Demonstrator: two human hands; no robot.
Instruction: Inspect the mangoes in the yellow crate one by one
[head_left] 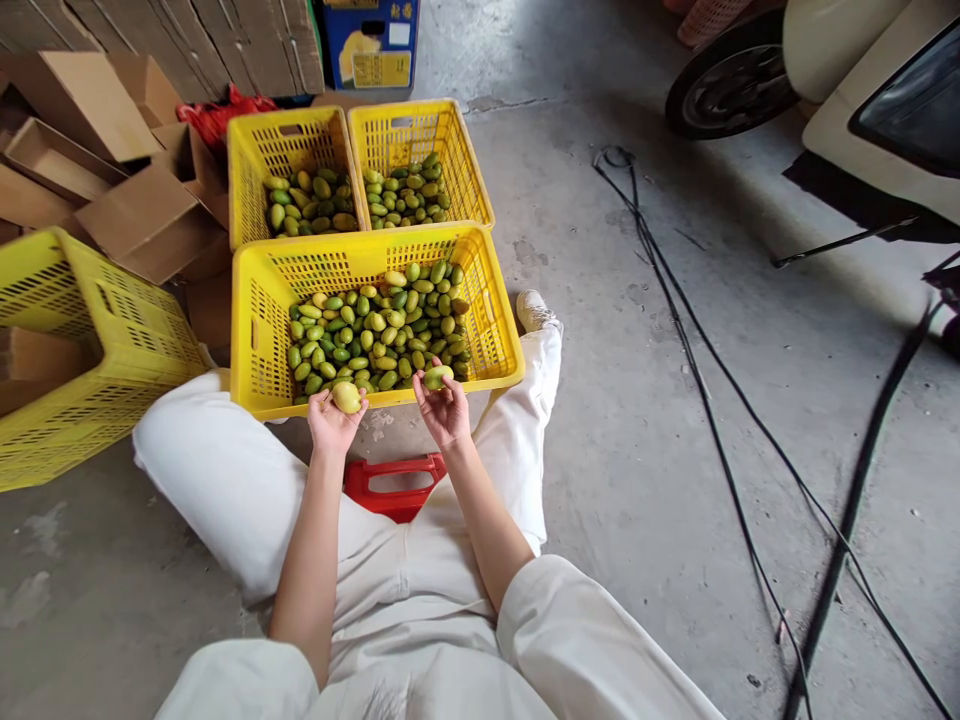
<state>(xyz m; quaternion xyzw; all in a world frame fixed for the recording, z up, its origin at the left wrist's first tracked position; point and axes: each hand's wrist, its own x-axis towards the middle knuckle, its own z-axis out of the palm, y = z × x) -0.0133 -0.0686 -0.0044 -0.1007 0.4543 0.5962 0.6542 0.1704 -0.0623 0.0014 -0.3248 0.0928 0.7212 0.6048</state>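
Observation:
My left hand [334, 420] is closed around a plump yellow oval fruit [346, 397], just over the near rim of the front yellow crate [315, 262]. In my right hand [446, 410] is a longer yellow-green oval fruit [437, 377], gripped by the fingertips at the same rim. Many small oval fruits [379, 335], from dark green to yellow, cover the bottom of that crate. Their exact kind is hard to tell. The two hands are apart, palms turned up.
Behind are two more yellow crates [289, 125] [472, 165] of similar fruit. A yellow crate [142, 320] and cardboard boxes [146, 215] lie left. A red plastic piece [394, 510] is between my legs. Black cables [697, 375] cross the floor; a vehicle [862, 100] stands right.

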